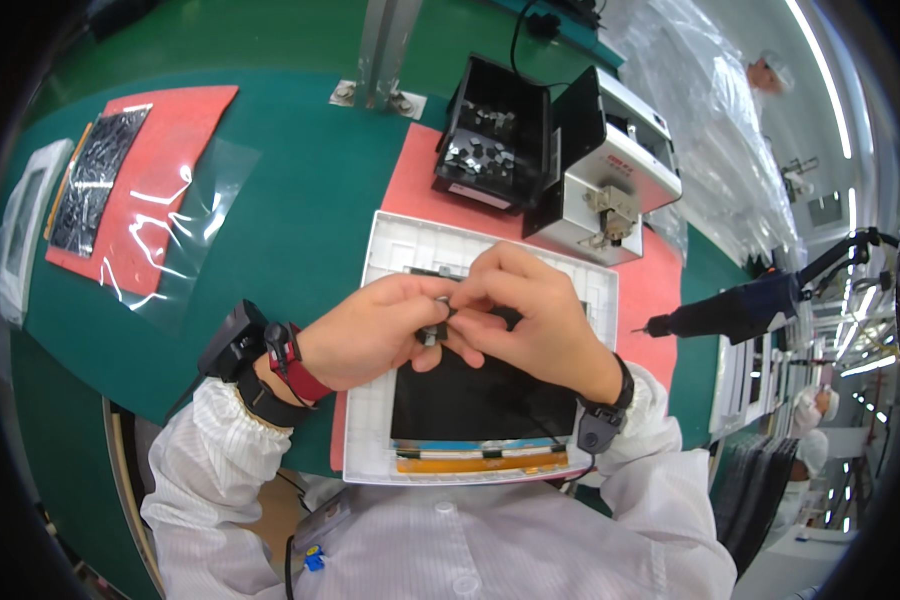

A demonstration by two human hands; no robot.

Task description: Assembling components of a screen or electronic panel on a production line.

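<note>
My left hand (375, 325) and my right hand (540, 315) meet over a white plastic frame (370, 440). The left fingers are closed on a small dark piece with a shiny metallic spot (431, 334). Thumb and fingertips of the right hand pinch at the same piece, touching the left fingertips. Its exact kind is too small and too covered to make out. Beneath the hands lies a flat black panel (470, 405) inside the frame, with an orange strip (480, 464) along its near edge. The hands hide the panel's far part.
A black bin (492, 190) of small metal pieces stands beyond the frame, beside a silver-white bench device (620, 180). At right, a dark electric screwdriver (730, 310) hangs on an arm. Pink foam (185, 150) with a wrapped black panel (100, 185) lies left. Co-workers appear far right.
</note>
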